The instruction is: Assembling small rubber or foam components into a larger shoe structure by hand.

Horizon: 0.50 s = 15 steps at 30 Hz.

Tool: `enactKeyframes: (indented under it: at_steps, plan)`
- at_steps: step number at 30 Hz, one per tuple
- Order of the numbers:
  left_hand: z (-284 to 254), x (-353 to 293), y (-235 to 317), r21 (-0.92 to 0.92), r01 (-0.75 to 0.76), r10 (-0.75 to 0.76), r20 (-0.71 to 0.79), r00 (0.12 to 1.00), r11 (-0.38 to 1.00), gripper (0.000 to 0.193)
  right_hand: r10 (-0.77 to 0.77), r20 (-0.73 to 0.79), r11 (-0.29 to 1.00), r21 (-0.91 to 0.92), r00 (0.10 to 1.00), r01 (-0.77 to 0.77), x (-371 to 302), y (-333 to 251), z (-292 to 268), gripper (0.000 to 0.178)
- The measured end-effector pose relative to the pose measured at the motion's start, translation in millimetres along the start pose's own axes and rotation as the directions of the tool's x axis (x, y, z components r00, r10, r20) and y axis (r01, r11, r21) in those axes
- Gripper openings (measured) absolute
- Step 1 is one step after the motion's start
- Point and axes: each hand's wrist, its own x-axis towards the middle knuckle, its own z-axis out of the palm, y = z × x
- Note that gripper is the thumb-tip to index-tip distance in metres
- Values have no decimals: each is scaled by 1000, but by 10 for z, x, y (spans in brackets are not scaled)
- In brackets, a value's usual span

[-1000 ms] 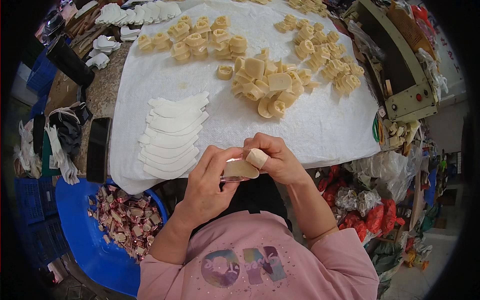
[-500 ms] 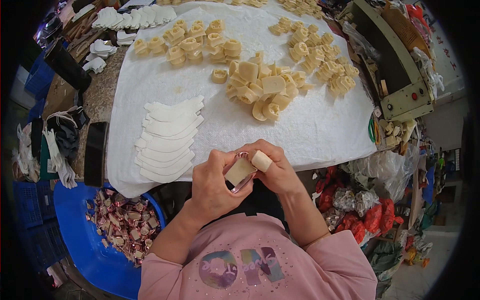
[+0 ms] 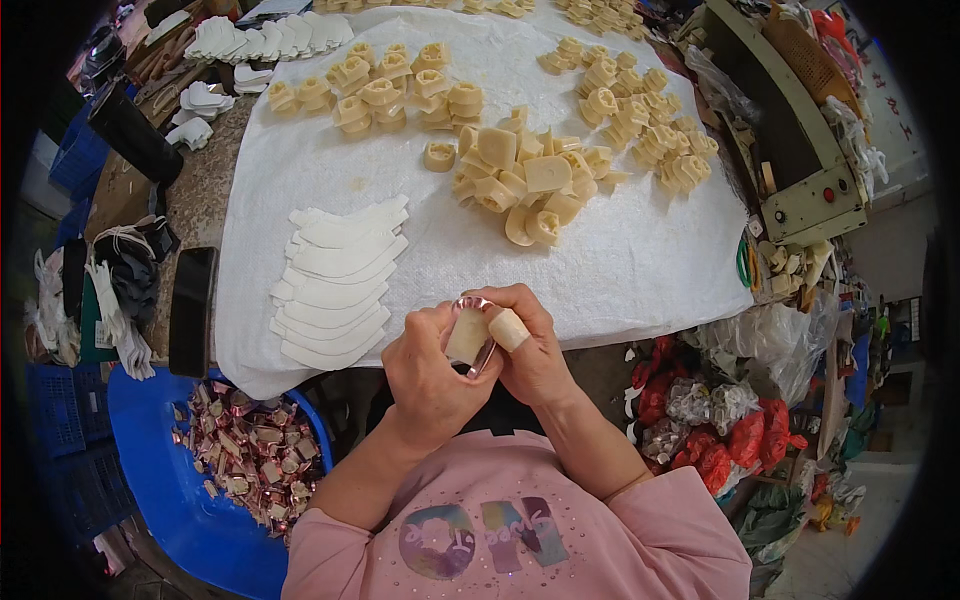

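At the table's near edge both my hands close round one small block that looks like a shoe heel (image 3: 467, 337), with shiny pink metallic sides and a flat beige face turned up. My left hand (image 3: 425, 365) wraps its left side, fingers bent. My right hand (image 3: 535, 352) grips its right side; the thumb, wrapped in beige tape, presses against the rim. Lying to the left of my hands are overlapping curved white sheet pieces (image 3: 335, 285). Beyond my hands is a heap of bare cream-coloured heel-like blocks (image 3: 530, 175).
The white cloth (image 3: 440, 245) covers the table, with more cream blocks (image 3: 380, 90) in clusters at the back. A blue tub (image 3: 160, 490) at lower left holds pink metallic pieces. A phone (image 3: 193, 310) lies at the left edge. A green metal machine (image 3: 800, 150) stands right, above plastic bags (image 3: 745, 430).
Both hands have shifted slightly left with the heel, and its beige face has turned more upright. My right hand has shifted its hold along the rim.
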Motion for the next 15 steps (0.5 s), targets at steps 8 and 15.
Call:
enactKeyframes:
  at_steps: [8,15]
  plan:
    - [-51,38,-97,-127,233,-224,76,972,964,40,-5,-45,947,-320,999,-10,96,74,-72,26]
    - [-194,-16,-205,-693,671,-265,616,742,264,31,-134,278,957,-214,951,198,138,12,-84,31]
